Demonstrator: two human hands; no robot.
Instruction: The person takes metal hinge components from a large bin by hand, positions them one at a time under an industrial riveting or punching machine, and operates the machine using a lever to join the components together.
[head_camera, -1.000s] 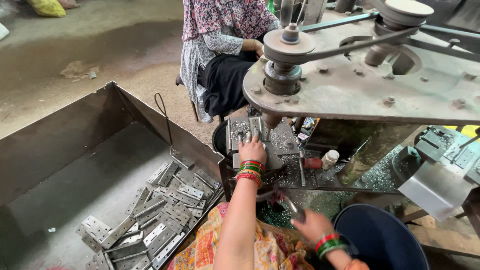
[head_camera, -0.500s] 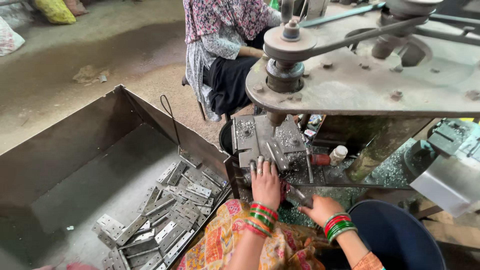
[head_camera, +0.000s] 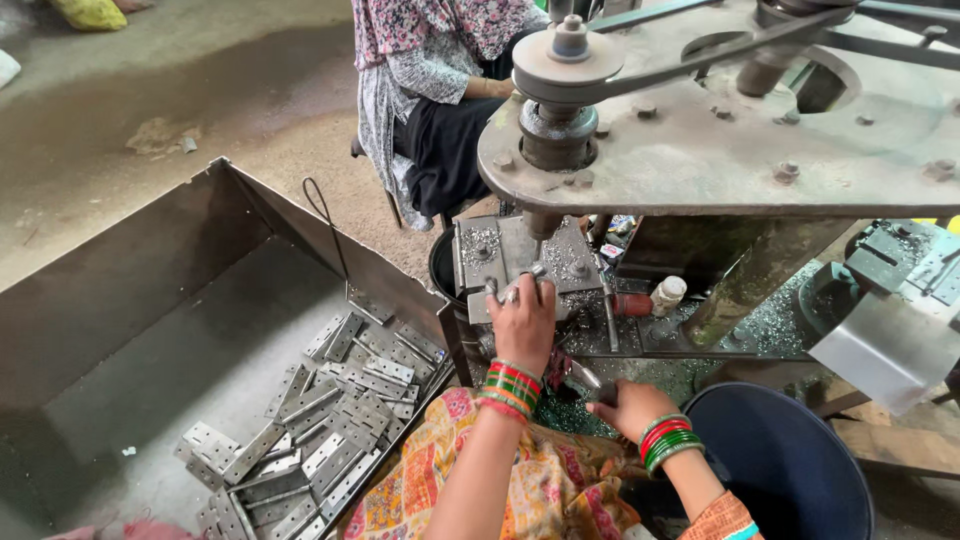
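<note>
My left hand (head_camera: 522, 322) lies on the front edge of the grey drill fixture (head_camera: 478, 250), just under the spindle (head_camera: 546, 222). Its fingers are curled over a flat metal hinge plate (head_camera: 480, 306) there. My right hand (head_camera: 632, 406) hovers lower, beside my lap, closed on a small silvery hinge piece (head_camera: 588, 378). Red and green bangles ring both wrists. To the left, a big steel bin (head_camera: 150, 290) holds a heap of flat hinges (head_camera: 330, 420).
The machine's heavy plate (head_camera: 720, 150) with pulleys and a belt overhangs the fixture. Another person (head_camera: 430, 90) sits behind the machine. A dark blue bucket (head_camera: 800, 470) stands at lower right. Metal shavings (head_camera: 760, 325) and a small white bottle (head_camera: 666, 294) lie on the machine base.
My left hand drew back from the fixture half a second ago and is on its front edge again. My right hand has risen a little toward the machine.
</note>
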